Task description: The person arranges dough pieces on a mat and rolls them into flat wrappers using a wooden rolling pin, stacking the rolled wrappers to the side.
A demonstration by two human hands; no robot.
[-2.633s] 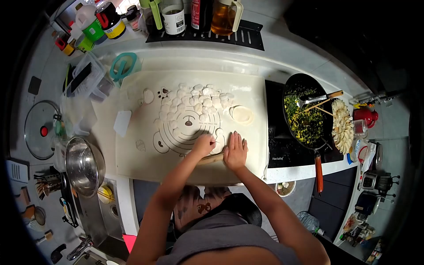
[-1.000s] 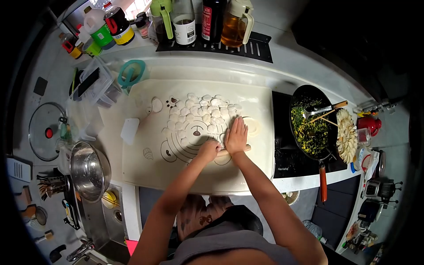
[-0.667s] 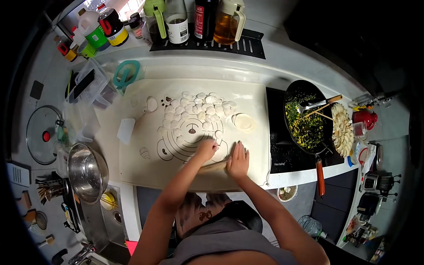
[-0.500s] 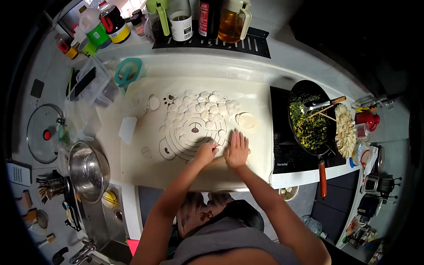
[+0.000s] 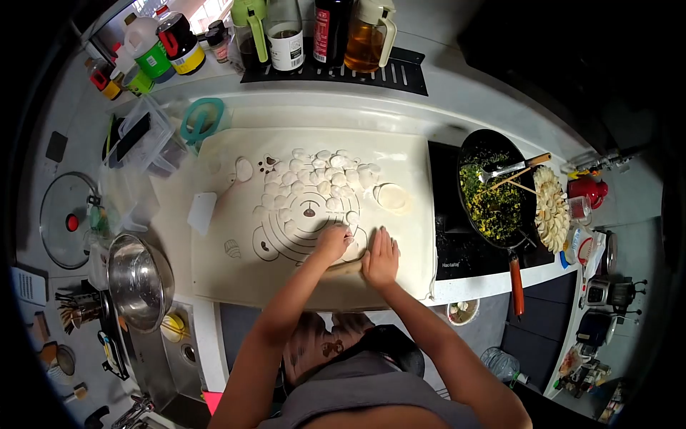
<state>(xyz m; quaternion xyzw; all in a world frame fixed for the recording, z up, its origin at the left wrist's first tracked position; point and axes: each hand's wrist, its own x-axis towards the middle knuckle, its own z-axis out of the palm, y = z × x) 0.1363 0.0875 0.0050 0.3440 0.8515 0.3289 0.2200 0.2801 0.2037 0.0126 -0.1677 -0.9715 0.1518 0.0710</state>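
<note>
My left hand [image 5: 334, 243] is closed, its fingertips pinching the edge of a small dough wrapper [image 5: 351, 252] on the white baking mat [image 5: 214, 275]. Beside it, my right hand [image 5: 381, 260] lies flat with fingers stretched forward, its palm over the right end of a wooden rolling pin [image 5: 344, 269]. The pin lies just on my side of the wrapper. Beyond my hands, several flattened dough pieces [image 5: 325, 188] are scattered over the mat's printed rings. Rolled round wrappers [image 5: 393, 199] rest in a pile at their right.
A white scraper [image 5: 203, 212] lies at the mat's left. To the right, a wok [image 5: 493, 243] of chopped filling sits on the cooktop, beside folded dumplings [image 5: 552, 214]. A steel bowl [image 5: 146, 286] stands left, near the sink [image 5: 153, 372]. Bottles [image 5: 287, 46] line the back.
The rolling pin shows more plainly between my hands, and the wrapper by my left fingers is more visible. My hands stay in nearly the same place; the whole view has shifted slightly.
</note>
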